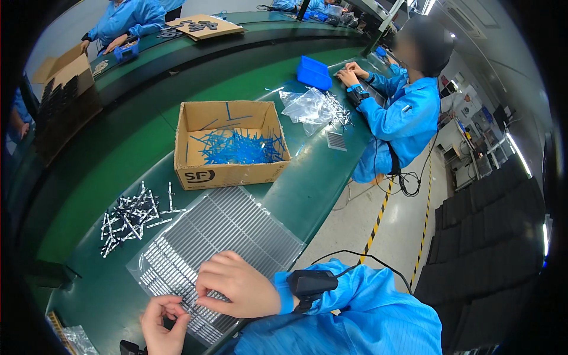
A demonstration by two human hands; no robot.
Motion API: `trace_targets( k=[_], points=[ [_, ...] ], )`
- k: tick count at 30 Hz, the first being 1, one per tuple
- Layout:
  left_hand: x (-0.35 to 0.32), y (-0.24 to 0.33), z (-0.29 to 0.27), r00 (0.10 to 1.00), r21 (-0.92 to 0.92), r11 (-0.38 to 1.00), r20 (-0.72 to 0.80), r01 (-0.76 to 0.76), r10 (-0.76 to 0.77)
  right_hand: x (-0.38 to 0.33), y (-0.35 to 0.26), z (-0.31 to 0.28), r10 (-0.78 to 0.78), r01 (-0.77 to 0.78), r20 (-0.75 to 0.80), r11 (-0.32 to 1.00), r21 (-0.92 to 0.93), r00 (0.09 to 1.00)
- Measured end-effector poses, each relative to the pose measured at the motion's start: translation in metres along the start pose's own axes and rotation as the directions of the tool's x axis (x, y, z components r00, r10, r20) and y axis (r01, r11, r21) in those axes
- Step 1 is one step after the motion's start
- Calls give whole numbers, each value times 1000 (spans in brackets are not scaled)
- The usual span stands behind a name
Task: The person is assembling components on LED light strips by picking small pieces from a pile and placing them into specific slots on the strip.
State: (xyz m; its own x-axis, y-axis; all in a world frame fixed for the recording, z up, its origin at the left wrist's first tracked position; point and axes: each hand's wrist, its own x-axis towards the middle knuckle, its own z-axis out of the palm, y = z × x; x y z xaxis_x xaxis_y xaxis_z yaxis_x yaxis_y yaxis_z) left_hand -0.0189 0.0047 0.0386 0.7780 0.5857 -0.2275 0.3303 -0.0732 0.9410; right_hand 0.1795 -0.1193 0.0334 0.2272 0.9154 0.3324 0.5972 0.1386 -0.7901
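Strip sheet (242, 222) flat on green table (94, 296), before cardboard box (231, 176), beside loose strips (130, 216). Left hand (163, 326) and right hand (242, 288), 2 together over sheet's near edge. Fingers curled, thumbs near fingertips; cannot tell if pinching anything. Likely step: handling 1 strip at sheet. Next move probably calls for fine fingertip control, alignment with rows.

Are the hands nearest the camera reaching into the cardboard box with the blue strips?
No, the left hand and right hand are at the striped sheet, and the cardboard box stands beyond it.
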Motion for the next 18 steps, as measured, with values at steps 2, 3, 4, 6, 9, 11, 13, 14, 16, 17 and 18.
trace_targets(
  k=[2,3,4,6,9,11,13,14,16,17,18],
  points=[
    [0,3,1,1000,24,1000,5,-12,12,1,0,-1,5,-5,-1,1000,3,1000],
    [0,4,1,1000,25,1000,2,-12,12,1,0,-1,13,-13,-4,1000,4,1000],
    [0,4,2,1000,27,1000,6,-10,10,1,0,-1,11,-11,-3,1000,7,1000],
    [0,4,2,1000,30,1000,10,-9,9,0,1,0,-12,12,21,1000,5,1000],
    [0,4,2,1000,24,1000,20,-9,9,0,3,2,-53,53,15,999,-7,998],
    [0,4,1,999,49,999,36,-19,17,0,3,2,-55,55,25,998,-4,998],
    [1,6,1,999,47,999,41,-18,16,0,3,1,-57,57,36,998,-2,998],
    [1,6,1,999,45,999,48,-18,16,0,2,0,-52,53,44,999,-6,998],
    [1,6,2,999,40,999,49,-21,19,1,3,0,-50,50,50,999,-10,997],
    [1,6,2,998,34,999,50,-23,21,0,4,0,-37,38,47,999,-27,998],
    [1,6,2,999,35,999,50,-24,22,-1,4,1,-23,25,44,999,-44,999]
  ],
)
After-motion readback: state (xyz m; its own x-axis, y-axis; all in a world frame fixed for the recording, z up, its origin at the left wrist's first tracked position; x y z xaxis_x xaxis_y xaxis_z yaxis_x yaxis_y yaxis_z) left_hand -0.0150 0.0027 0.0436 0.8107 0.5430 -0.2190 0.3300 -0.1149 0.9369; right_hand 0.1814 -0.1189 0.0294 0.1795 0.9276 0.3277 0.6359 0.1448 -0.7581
